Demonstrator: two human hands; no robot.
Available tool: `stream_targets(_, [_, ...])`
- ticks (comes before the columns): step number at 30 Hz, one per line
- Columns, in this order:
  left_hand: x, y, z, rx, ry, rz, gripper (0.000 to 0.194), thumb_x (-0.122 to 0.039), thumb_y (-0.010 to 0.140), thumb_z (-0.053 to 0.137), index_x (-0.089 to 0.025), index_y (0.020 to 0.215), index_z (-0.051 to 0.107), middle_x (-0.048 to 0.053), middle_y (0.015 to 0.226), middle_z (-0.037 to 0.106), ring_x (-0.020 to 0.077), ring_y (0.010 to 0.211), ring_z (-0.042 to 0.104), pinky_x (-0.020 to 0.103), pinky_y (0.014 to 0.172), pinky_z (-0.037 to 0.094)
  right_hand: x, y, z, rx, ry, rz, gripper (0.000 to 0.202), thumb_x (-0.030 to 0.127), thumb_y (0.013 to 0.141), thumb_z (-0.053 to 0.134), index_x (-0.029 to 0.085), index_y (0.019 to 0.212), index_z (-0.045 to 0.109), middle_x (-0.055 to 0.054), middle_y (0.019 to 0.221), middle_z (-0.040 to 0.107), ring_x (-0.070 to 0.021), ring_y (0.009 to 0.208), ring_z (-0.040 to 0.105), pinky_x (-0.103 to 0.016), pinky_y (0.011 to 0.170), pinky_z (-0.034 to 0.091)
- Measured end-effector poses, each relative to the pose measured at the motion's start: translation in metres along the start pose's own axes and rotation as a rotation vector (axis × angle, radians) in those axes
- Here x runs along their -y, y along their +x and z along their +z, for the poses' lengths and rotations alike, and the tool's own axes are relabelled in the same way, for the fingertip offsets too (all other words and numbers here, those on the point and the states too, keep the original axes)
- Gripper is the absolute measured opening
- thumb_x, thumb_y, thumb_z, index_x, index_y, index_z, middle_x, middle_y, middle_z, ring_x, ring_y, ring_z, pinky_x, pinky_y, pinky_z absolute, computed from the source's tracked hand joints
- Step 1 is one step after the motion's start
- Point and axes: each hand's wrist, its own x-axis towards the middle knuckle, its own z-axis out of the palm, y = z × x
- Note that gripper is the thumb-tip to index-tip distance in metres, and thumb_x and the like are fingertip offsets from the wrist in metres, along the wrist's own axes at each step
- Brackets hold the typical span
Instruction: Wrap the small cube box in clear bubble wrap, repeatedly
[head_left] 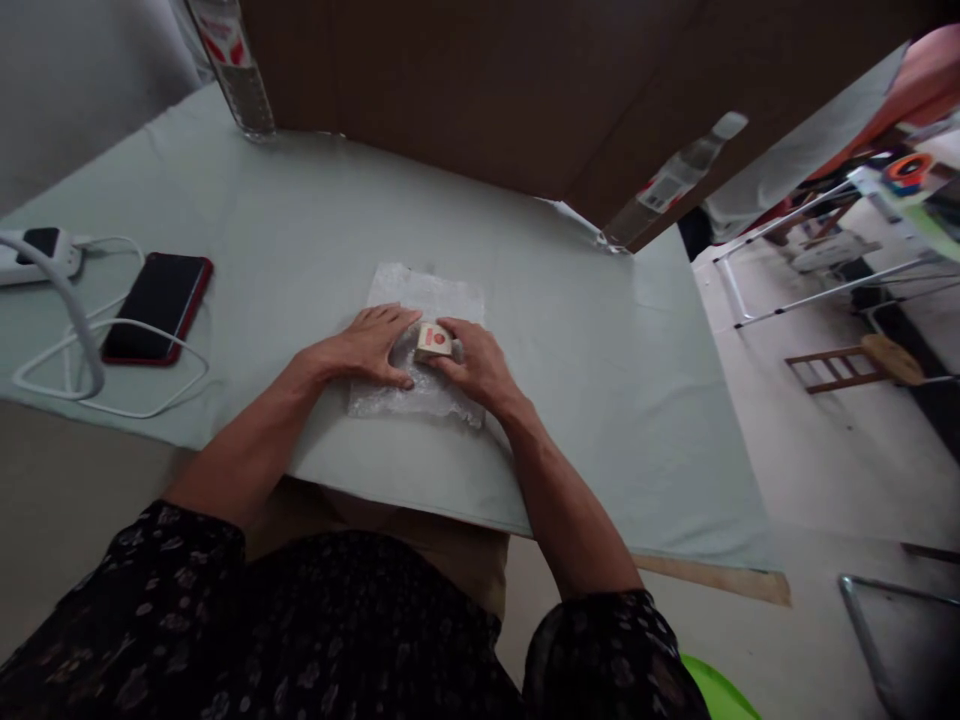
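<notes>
A sheet of bubble wrap lies flat on the cloth-covered table. On its middle is a small cream-coloured box with a red round mark on top. My right hand grips the box from the right, thumb at the near side and fingers at the far side. To the left of the box, my left hand rests on the wrap with thumb and fingers apart, holding nothing.
A phone with a white cable and a power strip lie at the left. Two bottles stand against a large brown cardboard panel at the back. A folding rack stands beyond the right edge.
</notes>
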Motion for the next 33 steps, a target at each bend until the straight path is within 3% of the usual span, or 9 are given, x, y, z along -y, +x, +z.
stream_targets(5, [0.006,0.001,0.007,0.030,0.029,0.003,0.113,-0.067,0.066,0.073,-0.023,0.158,0.023,0.017,0.163,0.031,0.0395,0.152,0.022,0.053,0.122,0.019,-0.055,-0.035,-0.039,-0.325,0.003,0.225,0.051,0.044,0.078,0.067,0.021,0.124,0.061,-0.011,0.121,0.069,-0.0265,0.102,0.064,-0.048,0.093,0.051])
stream_targets(8, [0.005,0.000,0.004,0.036,0.022,-0.029,0.114,-0.066,0.067,0.073,-0.021,0.158,0.021,0.017,0.164,0.029,0.0395,0.154,0.018,0.055,0.123,0.015,-0.085,-0.055,-0.056,-0.367,-0.070,0.369,0.055,0.049,0.074,0.068,0.019,0.119,0.063,-0.012,0.110,0.071,-0.0290,0.097,0.065,-0.053,0.090,0.052])
stream_targets(10, [0.004,0.000,0.003,0.043,0.023,-0.037,0.114,-0.066,0.067,0.072,-0.020,0.159,0.021,0.018,0.164,0.028,0.0394,0.154,0.017,0.055,0.123,0.014,-0.086,-0.061,-0.059,-0.466,-0.158,0.364,0.059,0.052,0.075,0.068,0.017,0.122,0.061,-0.017,0.119,0.068,-0.0341,0.110,0.062,-0.059,0.097,0.047])
stream_targets(13, [0.003,0.000,0.002,0.043,0.033,-0.036,0.113,-0.068,0.068,0.071,-0.023,0.158,0.021,0.016,0.164,0.029,0.0387,0.154,0.017,0.056,0.123,0.012,-0.058,-0.058,-0.050,-0.609,-0.251,0.213,0.056,0.052,0.086,0.060,0.018,0.131,0.057,-0.019,0.138,0.058,-0.0358,0.132,0.050,-0.061,0.109,0.037])
stream_targets(16, [0.001,0.001,0.001,0.059,0.053,-0.057,0.114,-0.068,0.068,0.071,-0.021,0.159,0.021,0.018,0.165,0.027,0.0387,0.154,0.016,0.055,0.124,0.011,-0.019,-0.041,-0.028,-0.360,-0.197,-0.002,0.048,0.052,0.092,0.055,0.024,0.130,0.058,-0.014,0.138,0.061,-0.0314,0.133,0.052,-0.056,0.113,0.036])
stream_targets(19, [-0.001,0.001,-0.001,0.083,0.062,-0.074,0.117,-0.069,0.067,0.071,-0.017,0.159,0.020,0.019,0.165,0.024,0.0386,0.155,0.015,0.054,0.125,0.010,-0.002,-0.024,-0.005,-0.007,-0.190,-0.074,0.071,0.067,0.085,0.060,0.021,0.139,0.054,-0.017,0.152,0.049,-0.0351,0.141,0.043,-0.055,0.115,0.035])
stream_targets(21, [0.000,0.000,-0.001,0.095,0.060,-0.070,0.118,-0.069,0.067,0.071,-0.017,0.159,0.020,0.019,0.166,0.023,0.0380,0.155,0.013,0.054,0.125,0.008,-0.005,-0.020,0.004,0.128,-0.206,-0.049,0.087,0.075,0.081,0.059,0.017,0.145,0.049,-0.020,0.157,0.042,-0.0382,0.146,0.037,-0.057,0.117,0.032])
stream_targets(28, [0.012,-0.001,-0.004,0.166,0.056,-0.005,0.112,-0.072,0.069,0.069,-0.024,0.159,0.025,0.014,0.168,0.020,0.0362,0.156,0.008,0.056,0.124,0.001,-0.030,-0.038,-0.003,0.174,-0.192,-0.097,0.097,0.084,0.080,0.051,0.021,0.152,0.040,-0.017,0.161,0.037,-0.0363,0.149,0.032,-0.057,0.120,0.027])
stream_targets(33, [-0.010,-0.002,-0.013,0.100,0.076,-0.112,0.095,-0.063,0.078,0.067,-0.021,0.156,0.032,0.016,0.167,0.023,0.0349,0.155,0.016,0.055,0.124,0.009,-0.029,-0.041,-0.004,0.172,-0.192,-0.100,0.096,0.082,0.080,0.052,0.019,0.152,0.040,-0.018,0.160,0.038,-0.0367,0.149,0.033,-0.058,0.120,0.028])
